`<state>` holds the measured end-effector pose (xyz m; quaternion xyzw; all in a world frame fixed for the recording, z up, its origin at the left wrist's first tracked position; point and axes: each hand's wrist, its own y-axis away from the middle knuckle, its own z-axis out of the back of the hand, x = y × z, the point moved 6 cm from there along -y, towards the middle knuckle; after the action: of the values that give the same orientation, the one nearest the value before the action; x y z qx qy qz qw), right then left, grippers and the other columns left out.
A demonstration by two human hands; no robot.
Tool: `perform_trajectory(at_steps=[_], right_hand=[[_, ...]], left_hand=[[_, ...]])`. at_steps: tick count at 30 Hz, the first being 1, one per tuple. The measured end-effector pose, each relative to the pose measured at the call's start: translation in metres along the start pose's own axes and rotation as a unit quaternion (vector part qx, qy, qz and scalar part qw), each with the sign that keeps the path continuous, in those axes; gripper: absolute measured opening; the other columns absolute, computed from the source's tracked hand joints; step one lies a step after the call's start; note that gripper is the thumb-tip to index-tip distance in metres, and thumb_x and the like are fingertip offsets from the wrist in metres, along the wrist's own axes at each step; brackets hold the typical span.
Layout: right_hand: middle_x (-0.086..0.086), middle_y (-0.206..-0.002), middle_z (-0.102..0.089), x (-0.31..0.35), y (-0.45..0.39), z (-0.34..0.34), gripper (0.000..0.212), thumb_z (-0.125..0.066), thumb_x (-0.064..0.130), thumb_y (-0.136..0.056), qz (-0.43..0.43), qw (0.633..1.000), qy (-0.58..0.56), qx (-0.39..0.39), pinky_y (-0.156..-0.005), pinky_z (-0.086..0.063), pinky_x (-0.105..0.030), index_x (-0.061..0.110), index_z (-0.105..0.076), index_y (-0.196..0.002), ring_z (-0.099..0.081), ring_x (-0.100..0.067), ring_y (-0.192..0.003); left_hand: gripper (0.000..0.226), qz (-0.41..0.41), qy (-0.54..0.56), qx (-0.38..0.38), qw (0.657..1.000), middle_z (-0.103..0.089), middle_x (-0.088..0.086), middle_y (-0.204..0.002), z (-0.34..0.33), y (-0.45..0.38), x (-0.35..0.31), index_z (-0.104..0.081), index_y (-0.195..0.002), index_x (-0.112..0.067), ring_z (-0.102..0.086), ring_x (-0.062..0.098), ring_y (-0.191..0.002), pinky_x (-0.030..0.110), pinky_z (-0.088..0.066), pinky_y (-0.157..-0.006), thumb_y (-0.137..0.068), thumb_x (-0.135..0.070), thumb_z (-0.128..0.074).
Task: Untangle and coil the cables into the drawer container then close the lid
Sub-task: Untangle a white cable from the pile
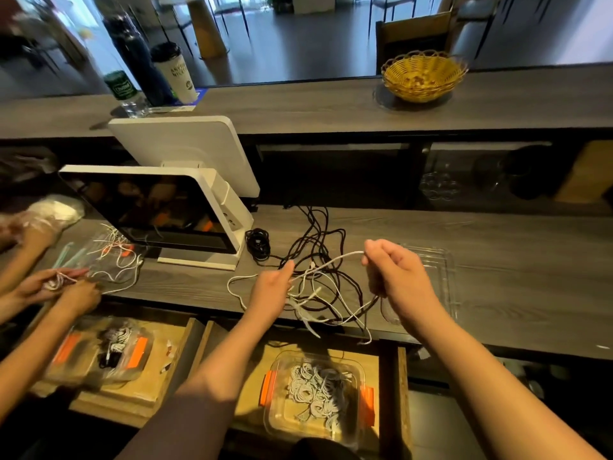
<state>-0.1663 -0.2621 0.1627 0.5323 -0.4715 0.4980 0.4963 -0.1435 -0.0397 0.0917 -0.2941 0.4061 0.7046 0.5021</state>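
A knot of black and white cables (318,280) lies on the dark counter in front of me. My left hand (272,288) pinches a white cable (335,260) at the knot's left side. My right hand (394,273) grips the same white cable higher up and to the right, so it stretches between both hands. Below, in an open wooden drawer, stands a clear container (282,413) with orange clips, holding several coiled white cables (315,393). Its clear lid (438,280) lies flat on the counter behind my right hand.
A white point-of-sale screen (159,207) stands at the left of the counter. A small black coil (258,242) lies beside it. Another person's hands (66,287) work on white cords at far left, above a second drawer container (99,356). A wicker basket (423,74) sits on the upper ledge.
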Motion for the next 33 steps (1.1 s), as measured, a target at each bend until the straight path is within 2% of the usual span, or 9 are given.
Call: perform_trajectory(at_steps=[4, 8, 11, 13, 15, 19, 22, 28, 33], right_hand=[[-0.002, -0.058, -0.041, -0.014, 0.003, 0.013, 0.034, -0.049, 0.03, -0.101, -0.031, 0.999, -0.005, -0.02, -0.048, -0.033, -0.026, 0.019, -0.058, -0.07, -0.038, -0.016, -0.051], [-0.002, -0.062, -0.049, -0.033, 0.0, 0.021, 0.033, -0.048, 0.027, -0.102, -0.08, 0.996, 0.027, -0.042, -0.055, -0.04, -0.03, 0.011, -0.059, -0.075, -0.045, -0.018, -0.058], [-0.002, -0.094, -0.06, -0.041, -0.002, 0.01, 0.03, -0.047, 0.037, -0.101, -0.094, 0.987, 0.129, -0.004, -0.075, -0.048, -0.031, 0.013, -0.065, -0.106, -0.057, -0.018, -0.087], [0.007, -0.126, -0.054, -0.033, -0.001, 0.0, 0.035, -0.047, 0.041, -0.1, -0.054, 0.98, 0.191, -0.002, -0.096, -0.044, -0.028, 0.022, -0.056, -0.129, -0.05, -0.008, -0.116], [0.016, -0.134, -0.049, -0.016, 0.001, -0.016, 0.034, -0.048, 0.04, -0.1, -0.001, 0.984, 0.176, 0.022, -0.102, -0.038, -0.021, 0.03, -0.051, -0.133, -0.044, 0.001, -0.124], [0.012, -0.086, -0.065, -0.007, 0.007, -0.043, 0.017, -0.051, 0.034, -0.101, -0.036, 0.986, 0.105, 0.123, -0.072, -0.053, -0.021, 0.022, -0.063, -0.106, -0.063, -0.004, -0.078], [0.013, -0.053, -0.047, -0.001, 0.006, -0.034, 0.03, -0.05, 0.031, -0.102, 0.0, 0.995, 0.082, 0.064, -0.051, -0.037, -0.021, 0.012, -0.061, -0.082, -0.042, -0.001, -0.049], [0.011, -0.051, -0.042, 0.003, 0.006, -0.001, 0.034, -0.051, 0.028, -0.102, 0.035, 0.998, 0.018, -0.057, -0.052, -0.031, -0.027, 0.023, -0.059, -0.069, -0.038, -0.007, -0.05], [-0.007, -0.061, -0.041, -0.003, 0.002, 0.018, 0.033, -0.052, 0.028, -0.099, -0.012, 0.998, 0.033, -0.046, -0.05, -0.031, -0.026, 0.018, -0.061, -0.069, -0.037, -0.014, -0.052]], left_hand=[[0.049, 0.035, 0.039, -0.046, 0.998, -0.033, -0.001, -0.056, 0.015, 0.001, 0.032, -0.041, -0.062, -0.019, -0.032, 0.016, -0.055, 0.032, -0.027, -0.058, -0.104, -0.045, -0.046], [0.048, -0.044, 0.026, -0.062, 0.997, -0.031, -0.002, -0.056, 0.023, 0.003, 0.001, -0.039, -0.062, -0.018, -0.032, 0.014, -0.054, 0.032, -0.026, -0.058, -0.105, -0.039, -0.046], [0.049, -0.118, -0.03, -0.02, 0.992, -0.035, -0.002, -0.056, 0.018, 0.006, -0.033, -0.04, -0.061, -0.019, -0.033, 0.012, -0.053, 0.031, -0.028, -0.056, -0.105, -0.041, -0.045], [0.05, -0.169, -0.067, 0.008, 0.983, -0.039, -0.002, -0.055, 0.011, 0.009, -0.054, -0.043, -0.06, -0.018, -0.035, 0.009, -0.05, 0.023, -0.028, -0.051, -0.104, -0.042, -0.046], [0.052, -0.21, -0.097, 0.036, 0.972, -0.044, -0.001, -0.055, 0.002, 0.014, -0.072, -0.051, -0.061, -0.012, -0.038, 0.008, -0.049, 0.018, -0.031, -0.05, -0.103, -0.043, -0.048], [0.049, -0.257, -0.126, 0.074, 0.955, -0.055, 0.004, -0.059, -0.009, 0.024, -0.096, -0.066, -0.072, -0.009, -0.05, 0.016, -0.055, 0.021, -0.035, -0.053, -0.103, -0.043, -0.048], [0.055, -0.243, -0.101, 0.08, 0.962, -0.045, 0.0, -0.054, -0.011, 0.022, -0.098, -0.054, -0.062, -0.008, -0.04, 0.012, -0.051, 0.025, -0.033, -0.051, -0.103, -0.043, -0.047], [0.051, -0.129, -0.086, 0.036, 0.987, -0.037, -0.002, -0.056, -0.008, -0.009, -0.046, -0.047, -0.061, -0.019, -0.036, 0.013, -0.053, 0.028, -0.029, -0.053, -0.105, -0.045, -0.043], [0.052, -0.104, -0.081, -0.015, 0.991, -0.034, -0.001, -0.056, 0.009, -0.028, -0.037, -0.04, -0.058, -0.02, -0.034, 0.013, -0.053, 0.033, -0.026, -0.056, -0.106, -0.04, -0.043]])
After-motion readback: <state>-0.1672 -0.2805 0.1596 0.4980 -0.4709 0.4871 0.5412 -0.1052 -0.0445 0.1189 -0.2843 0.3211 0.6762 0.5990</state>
